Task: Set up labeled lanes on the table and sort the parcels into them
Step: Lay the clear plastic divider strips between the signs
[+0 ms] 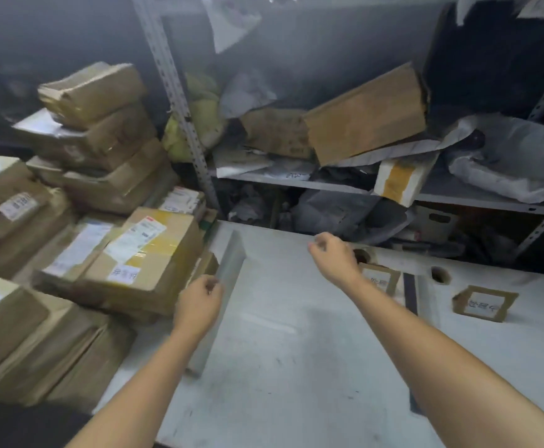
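Brown cardboard parcels (141, 253) with white shipping labels are stacked on the left side of the white table (296, 367). A long grey divider strip (228, 263) lies on the table beside the pile, running away from me. My left hand (199, 302) hovers at the strip's left edge with loosely curled fingers and nothing visibly in it. My right hand (335, 257) hangs over the table's far middle, fingers loosely curled and empty. Two cardboard label cards, the nearer card (379, 279) and the right-hand card (484, 303), lie on the right, with a dark divider strip (411, 305) between them.
A metal shelf rack (296, 182) behind the table holds more boxes, grey mailer bags and yellow bags. Two round cable holes (439, 274) sit near the table's far edge. More parcels (15, 334) are piled low at the left.
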Tool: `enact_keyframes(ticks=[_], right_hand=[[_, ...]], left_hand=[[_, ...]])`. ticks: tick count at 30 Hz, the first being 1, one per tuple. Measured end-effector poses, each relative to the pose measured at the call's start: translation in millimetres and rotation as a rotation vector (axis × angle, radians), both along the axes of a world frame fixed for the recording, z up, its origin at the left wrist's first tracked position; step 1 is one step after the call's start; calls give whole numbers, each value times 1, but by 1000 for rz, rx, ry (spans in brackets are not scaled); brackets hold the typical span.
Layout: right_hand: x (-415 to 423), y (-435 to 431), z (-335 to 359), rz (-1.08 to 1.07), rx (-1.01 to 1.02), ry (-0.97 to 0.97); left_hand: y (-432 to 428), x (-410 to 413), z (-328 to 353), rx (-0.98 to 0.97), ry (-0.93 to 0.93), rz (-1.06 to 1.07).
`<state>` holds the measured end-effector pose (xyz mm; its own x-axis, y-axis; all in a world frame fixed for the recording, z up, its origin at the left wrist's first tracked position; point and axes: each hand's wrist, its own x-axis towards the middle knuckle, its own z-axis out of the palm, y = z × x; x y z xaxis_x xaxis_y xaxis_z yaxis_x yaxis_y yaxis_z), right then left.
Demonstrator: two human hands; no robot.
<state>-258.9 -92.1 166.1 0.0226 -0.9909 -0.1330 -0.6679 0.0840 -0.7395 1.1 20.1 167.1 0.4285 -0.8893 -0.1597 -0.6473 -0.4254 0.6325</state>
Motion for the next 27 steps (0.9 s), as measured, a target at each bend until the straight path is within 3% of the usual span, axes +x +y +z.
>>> enact_keyframes(ticks=[7, 15, 19, 23, 27], right_hand=[[166, 23, -41, 147, 196, -25], [235, 24, -81, -15, 274, -64], [244, 23, -91, -51, 286, -69], [249, 25, -96, -83, 306, -89], [258, 27, -93, -107, 309, -86]], left_hand=[[16, 90, -31, 165, 132, 45], [10, 88, -74, 239, 293, -181], [2, 88, -80, 220, 131, -300], [3, 87, -77, 147, -63, -280], [10, 89, -67, 69, -24, -178]])
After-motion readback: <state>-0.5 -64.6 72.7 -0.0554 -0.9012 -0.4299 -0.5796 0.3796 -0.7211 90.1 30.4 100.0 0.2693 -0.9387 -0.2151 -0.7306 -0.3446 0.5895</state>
